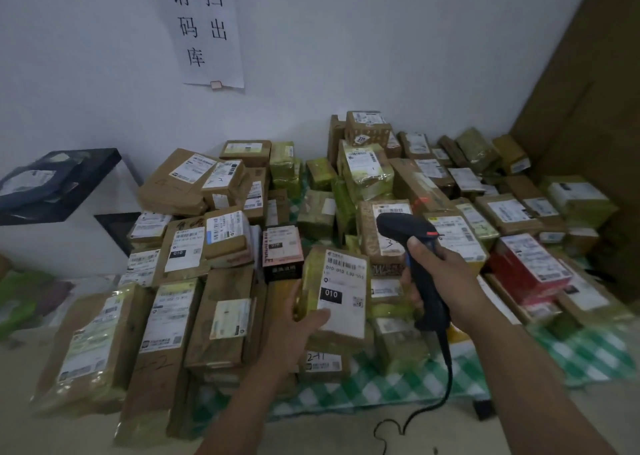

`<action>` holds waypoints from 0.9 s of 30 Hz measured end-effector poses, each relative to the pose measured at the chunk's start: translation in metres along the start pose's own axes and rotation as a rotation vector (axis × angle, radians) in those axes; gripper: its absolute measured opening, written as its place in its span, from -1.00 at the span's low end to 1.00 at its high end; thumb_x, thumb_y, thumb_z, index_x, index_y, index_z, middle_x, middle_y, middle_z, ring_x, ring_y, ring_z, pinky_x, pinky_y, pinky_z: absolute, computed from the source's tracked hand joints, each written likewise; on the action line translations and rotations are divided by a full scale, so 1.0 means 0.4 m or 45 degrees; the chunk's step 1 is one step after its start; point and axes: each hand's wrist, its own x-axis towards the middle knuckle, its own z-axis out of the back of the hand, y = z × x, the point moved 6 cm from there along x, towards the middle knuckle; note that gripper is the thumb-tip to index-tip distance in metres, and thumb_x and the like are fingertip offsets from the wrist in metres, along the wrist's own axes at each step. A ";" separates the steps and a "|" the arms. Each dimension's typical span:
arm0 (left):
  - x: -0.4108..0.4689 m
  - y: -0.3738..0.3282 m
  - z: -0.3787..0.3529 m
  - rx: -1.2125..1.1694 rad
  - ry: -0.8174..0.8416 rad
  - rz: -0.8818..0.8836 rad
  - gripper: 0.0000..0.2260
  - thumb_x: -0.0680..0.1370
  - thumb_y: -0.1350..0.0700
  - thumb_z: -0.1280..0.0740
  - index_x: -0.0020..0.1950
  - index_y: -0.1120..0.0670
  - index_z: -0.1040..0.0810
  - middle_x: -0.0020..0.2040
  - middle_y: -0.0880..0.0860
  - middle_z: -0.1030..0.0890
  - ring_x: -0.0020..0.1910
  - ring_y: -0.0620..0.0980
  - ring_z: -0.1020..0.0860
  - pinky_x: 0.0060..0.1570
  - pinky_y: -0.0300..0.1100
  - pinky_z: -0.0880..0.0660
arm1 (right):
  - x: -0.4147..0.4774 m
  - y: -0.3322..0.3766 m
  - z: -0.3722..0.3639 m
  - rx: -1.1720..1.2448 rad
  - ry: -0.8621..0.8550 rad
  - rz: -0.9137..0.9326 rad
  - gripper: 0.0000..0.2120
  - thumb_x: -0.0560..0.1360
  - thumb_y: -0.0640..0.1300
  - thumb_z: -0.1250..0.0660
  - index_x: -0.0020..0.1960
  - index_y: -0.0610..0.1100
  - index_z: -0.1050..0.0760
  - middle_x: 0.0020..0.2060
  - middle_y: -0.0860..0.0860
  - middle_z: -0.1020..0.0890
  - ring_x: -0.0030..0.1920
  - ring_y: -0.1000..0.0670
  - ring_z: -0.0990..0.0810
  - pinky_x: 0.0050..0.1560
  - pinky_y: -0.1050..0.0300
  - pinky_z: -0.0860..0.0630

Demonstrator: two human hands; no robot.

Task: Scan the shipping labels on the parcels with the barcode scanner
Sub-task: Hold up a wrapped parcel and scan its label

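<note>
**Left hand holds parcel up, scanner gripped in right**

- Left hand (298, 319): holds one taped parcel (337, 292) by its lower-left corner. Thumb runs up the left edge and the fingers lie across the bottom of the front face. The parcel is raised off the pile and tilted so its face is toward the camera.
- Shipping label (346, 274) on that parcel is white with a barcode at the top, the printed line "010-010", and a black "010" block below.
- Right hand (440, 274): fingers are wrapped round the handle of the black barcode scanner (408, 228), thumb up near the head. The scanner sits just right of the held parcel and slightly above it, with its head pointing away and left. I can't tell if the window is lined up on the label.
- Scanner cable (448, 368) drops from the handle base and coils off the front edge.
- Other parcels are mostly brown or yellow-green taped boxes with white labels, packed tight on a green-and-white checked cloth (381, 382). A pink-and-black box (282, 252) sits just left of the held parcel, and a red one (530, 267) sits to the right.
- Paper sign (204, 25) with handwritten characters hangs on the wall behind.
</note>
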 end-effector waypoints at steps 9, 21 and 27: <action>-0.013 0.031 -0.094 -0.112 -0.001 -0.060 -0.45 0.52 0.25 -0.41 0.43 -0.13 -0.38 0.18 0.04 -0.62 0.08 0.12 -0.65 -0.06 -0.01 -0.64 | -0.048 -0.055 0.122 0.018 -0.173 -0.057 -0.57 0.56 0.07 -0.30 0.01 -0.34 -0.53 -0.42 -0.08 -0.64 -0.56 -0.02 -0.50 -0.54 0.17 -0.48; 0.049 -0.179 -0.191 -0.240 -0.106 -0.168 -0.63 0.59 0.06 -0.34 0.37 -0.18 -0.40 0.20 -0.01 -0.59 0.09 0.00 -0.61 -0.06 -0.11 -0.56 | -0.005 0.005 0.180 0.103 -0.218 0.053 -0.66 0.56 0.07 -0.33 -0.01 -0.24 -0.50 -0.30 -0.14 -0.66 -0.55 -0.02 -0.48 -0.49 0.15 -0.47; 0.151 -0.252 -0.315 -0.127 -0.050 -0.154 -0.66 0.57 -0.07 -0.36 0.33 -0.21 -0.41 0.19 -0.05 -0.58 0.11 0.02 -0.60 0.14 0.09 -0.57 | 0.019 0.031 0.227 0.132 -0.243 0.098 -0.61 0.54 0.08 -0.33 0.05 -0.27 -0.51 -0.26 -0.17 -0.66 -0.53 -0.02 -0.48 -0.49 0.12 -0.46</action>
